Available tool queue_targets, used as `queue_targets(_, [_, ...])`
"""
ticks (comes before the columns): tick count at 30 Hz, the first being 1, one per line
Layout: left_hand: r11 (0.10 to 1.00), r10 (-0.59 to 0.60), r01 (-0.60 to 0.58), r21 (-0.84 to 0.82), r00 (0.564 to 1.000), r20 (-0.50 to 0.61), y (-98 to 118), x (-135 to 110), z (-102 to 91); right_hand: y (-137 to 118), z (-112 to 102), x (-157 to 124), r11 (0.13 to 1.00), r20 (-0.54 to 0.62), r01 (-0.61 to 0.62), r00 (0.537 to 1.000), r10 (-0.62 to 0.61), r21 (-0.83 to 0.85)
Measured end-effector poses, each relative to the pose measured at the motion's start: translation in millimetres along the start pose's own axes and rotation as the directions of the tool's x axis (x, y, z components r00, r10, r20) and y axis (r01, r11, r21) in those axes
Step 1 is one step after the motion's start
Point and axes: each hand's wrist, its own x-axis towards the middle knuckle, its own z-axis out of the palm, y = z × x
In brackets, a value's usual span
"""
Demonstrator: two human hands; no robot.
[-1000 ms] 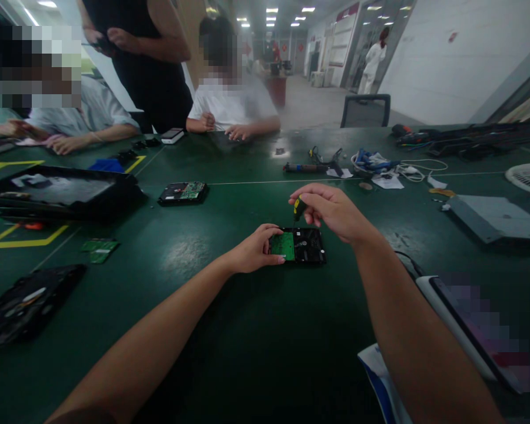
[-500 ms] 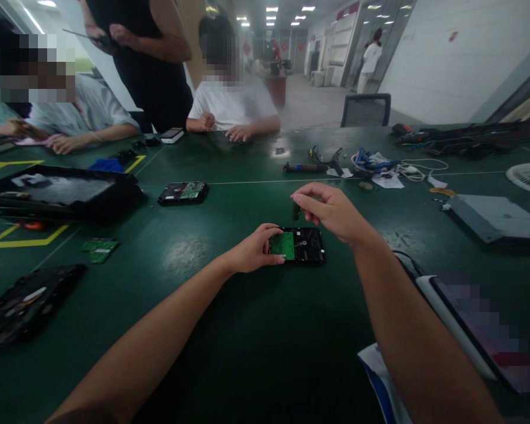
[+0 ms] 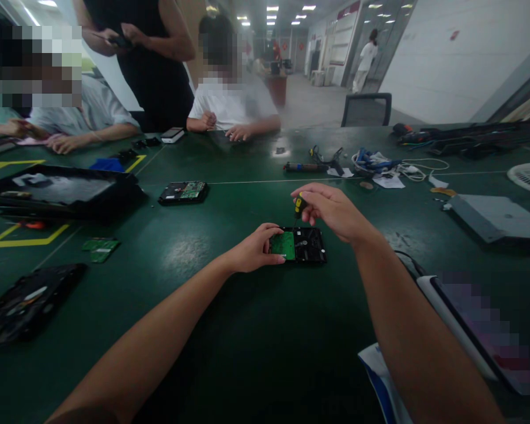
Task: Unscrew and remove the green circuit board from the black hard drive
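Filling most of the view: a green table, thin pale lines and yellow tape marks across it. At its far side, a co-worker in white, hands on the tabletop; farther left, a standing person in black with something dark in hand.

Left on the table: a wide black tray with papers and small parts inside. Right: a flat grey metal box. Near right: a device with a screen, the screen blocked out, nothing legible. Near left: a black casing bearing a pale strip, any print too blurred to read.

Right hand above the work, fingers loosely curled, thumb and fingertips closed around a screwdriver handle. Left hand in a pinch spread the width of the hard drive: thumb on the near edge, fingers on the far edge, keeping hold of its left end.

The hard drive lies flat on the table between the hands, mid-view, black at right, a green circuit board at left. Beyond it, to the left, a second drive; nearer the left edge, a loose green board.

Screwdriver: yellow and black, roughly upright, shaft down to the drive's far edge; cannot tell whether the tip sits in a screw.

Smallest: a white sticker on the drive's black part, lettering too small to make out.
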Motion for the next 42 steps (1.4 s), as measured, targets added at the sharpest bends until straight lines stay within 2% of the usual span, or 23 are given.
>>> queue_targets(4, [1.000,0.007,-0.007,-0.016,1.000,-0.005,-1.0,-0.1,0.7,-2.0,1.1,-2.3,0.997,-0.014,0.034,0.999,-0.035,-0.070])
queue_targets(15, [1.000,0.007,-0.007,-0.023,1.000,-0.005,-1.2,-0.1,0.9,-2.2,2.4,-2.4,0.993,-0.017,0.061,0.998,-0.063,-0.098])
queue_targets(23, [0.999,0.008,-0.008,-0.032,1.000,-0.008,-2.2,-0.4,0.5,-0.2,3.1,-0.6,1.000,0.005,0.005,1.000,-0.005,0.004])
queue_targets(28, [0.999,0.009,-0.010,-0.037,1.000,-0.010,-3.1,-0.3,0.6,-0.1,0.6,-1.7,0.991,0.001,0.071,0.997,-0.071,-0.110])
queue_targets(31, [0.999,0.009,-0.009,-0.035,1.000,-0.009,-3.5,-0.1,0.7,-2.3,0.9,-3.5,0.989,-0.012,0.061,0.998,-0.063,-0.132])
queue_targets(38, [0.999,0.005,-0.005,-0.032,1.000,-0.007,-2.0,0.1,0.7,-2.5,2.2,-2.5,0.997,0.022,0.050,0.999,-0.049,-0.064])
queue_targets(42, [1.000,0.017,-0.017,-0.010,1.000,-0.003,-3.4,0.6,1.0,-1.0,2.6,-0.7,0.999,0.025,-0.014,1.000,0.013,0.041])
